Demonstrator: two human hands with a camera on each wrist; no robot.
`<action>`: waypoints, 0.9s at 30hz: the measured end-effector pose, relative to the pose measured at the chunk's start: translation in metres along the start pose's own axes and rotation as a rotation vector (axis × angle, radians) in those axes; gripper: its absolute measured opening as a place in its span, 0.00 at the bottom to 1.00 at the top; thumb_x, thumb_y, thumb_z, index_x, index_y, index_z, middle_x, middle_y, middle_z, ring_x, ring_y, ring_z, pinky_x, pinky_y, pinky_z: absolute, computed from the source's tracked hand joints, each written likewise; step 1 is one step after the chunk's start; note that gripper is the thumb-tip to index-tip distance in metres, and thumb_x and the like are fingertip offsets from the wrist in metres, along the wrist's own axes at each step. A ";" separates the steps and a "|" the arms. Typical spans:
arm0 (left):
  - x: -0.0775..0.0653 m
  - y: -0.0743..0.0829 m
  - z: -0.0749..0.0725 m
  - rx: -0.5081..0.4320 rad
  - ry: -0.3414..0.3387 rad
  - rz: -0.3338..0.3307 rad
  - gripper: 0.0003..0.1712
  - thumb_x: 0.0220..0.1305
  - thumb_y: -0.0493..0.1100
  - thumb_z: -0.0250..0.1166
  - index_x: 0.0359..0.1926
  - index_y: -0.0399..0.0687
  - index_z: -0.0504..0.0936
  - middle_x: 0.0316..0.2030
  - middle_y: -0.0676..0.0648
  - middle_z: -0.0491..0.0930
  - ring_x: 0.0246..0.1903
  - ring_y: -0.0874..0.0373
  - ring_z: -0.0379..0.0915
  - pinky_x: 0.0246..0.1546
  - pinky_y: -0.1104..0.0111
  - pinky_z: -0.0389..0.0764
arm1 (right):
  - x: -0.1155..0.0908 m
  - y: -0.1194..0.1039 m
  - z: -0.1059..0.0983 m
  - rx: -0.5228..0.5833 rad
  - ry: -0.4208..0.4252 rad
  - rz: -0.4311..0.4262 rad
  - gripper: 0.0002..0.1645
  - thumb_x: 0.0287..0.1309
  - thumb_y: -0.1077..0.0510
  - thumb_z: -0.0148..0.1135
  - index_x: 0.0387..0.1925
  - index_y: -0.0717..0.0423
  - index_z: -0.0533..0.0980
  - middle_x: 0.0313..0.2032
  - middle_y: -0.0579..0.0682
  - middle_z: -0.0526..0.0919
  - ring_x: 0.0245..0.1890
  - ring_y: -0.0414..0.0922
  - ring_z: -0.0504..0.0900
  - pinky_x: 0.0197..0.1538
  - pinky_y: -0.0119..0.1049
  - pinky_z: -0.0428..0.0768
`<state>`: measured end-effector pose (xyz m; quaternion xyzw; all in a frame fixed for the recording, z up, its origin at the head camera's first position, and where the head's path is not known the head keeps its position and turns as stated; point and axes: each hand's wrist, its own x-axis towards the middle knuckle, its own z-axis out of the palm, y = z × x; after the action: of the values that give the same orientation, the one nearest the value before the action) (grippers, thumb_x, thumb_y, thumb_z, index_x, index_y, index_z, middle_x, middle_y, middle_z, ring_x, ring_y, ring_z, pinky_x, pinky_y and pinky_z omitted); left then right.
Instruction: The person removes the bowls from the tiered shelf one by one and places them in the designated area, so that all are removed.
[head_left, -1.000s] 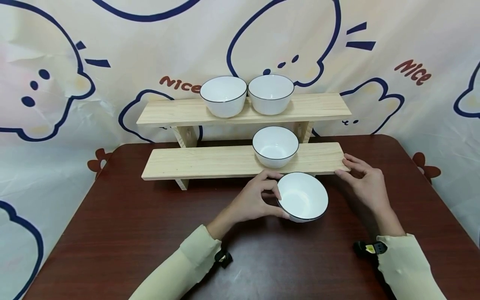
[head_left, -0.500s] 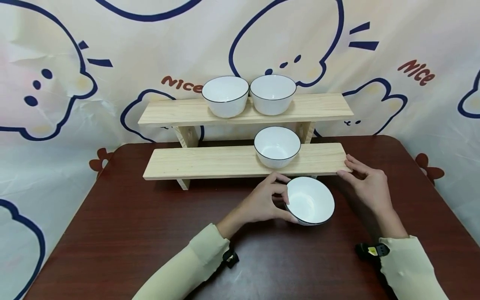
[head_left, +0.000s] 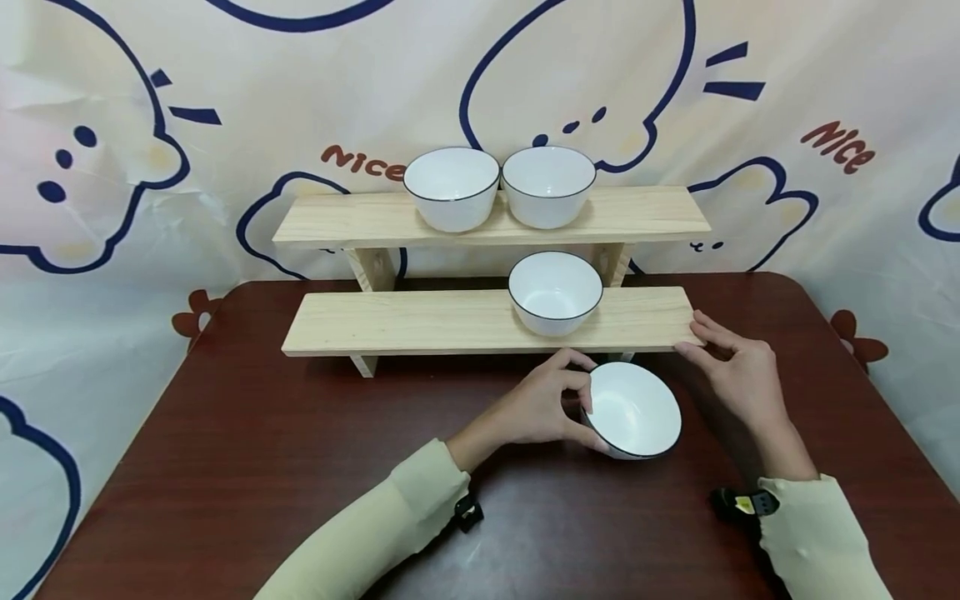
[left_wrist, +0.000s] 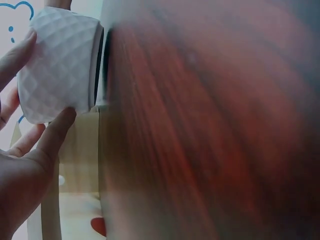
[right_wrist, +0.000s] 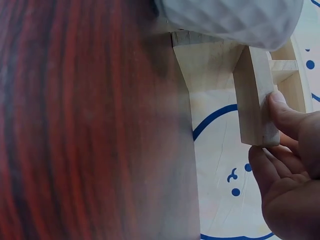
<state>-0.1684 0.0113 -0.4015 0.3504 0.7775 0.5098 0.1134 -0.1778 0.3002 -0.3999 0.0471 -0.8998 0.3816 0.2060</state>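
My left hand (head_left: 536, 410) grips the left side of a white bowl (head_left: 636, 411) with a dark rim, its thumb at the near side and fingers at the far side. The bowl is in front of the wooden two-tier shelf (head_left: 397, 323), mouth up. In the left wrist view, the diamond-patterned outer wall of the bowl (left_wrist: 62, 62) shows between thumb and fingers, close to the tabletop. With thumb and fingers, my right hand (head_left: 738, 377) pinches the right end of the lower board. The right wrist view shows that board end (right_wrist: 256, 102) between them.
On the lower board stands another white bowl (head_left: 555, 293), right of its middle. A left bowl (head_left: 452, 190) and a right bowl (head_left: 549, 187) sit side by side on the upper board (head_left: 341, 218). The brown table (head_left: 247, 467) backs onto a printed cloth (head_left: 300, 100).
The bowl in my left hand has moved to the right and slightly nearer, the hand moving along with it. My right hand has stayed at the board's end.
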 end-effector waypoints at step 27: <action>0.008 0.004 0.010 0.232 -0.072 -0.018 0.23 0.42 0.49 0.87 0.26 0.49 0.78 0.60 0.50 0.66 0.53 0.65 0.70 0.51 0.81 0.71 | 0.000 -0.004 -0.001 -0.012 -0.007 -0.014 0.27 0.57 0.63 0.75 0.55 0.73 0.78 0.57 0.63 0.80 0.58 0.62 0.77 0.47 0.08 0.64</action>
<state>-0.1666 0.0249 -0.4012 0.3725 0.8298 0.4023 0.1045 -0.1764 0.2976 -0.3964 0.0532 -0.9025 0.3746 0.2058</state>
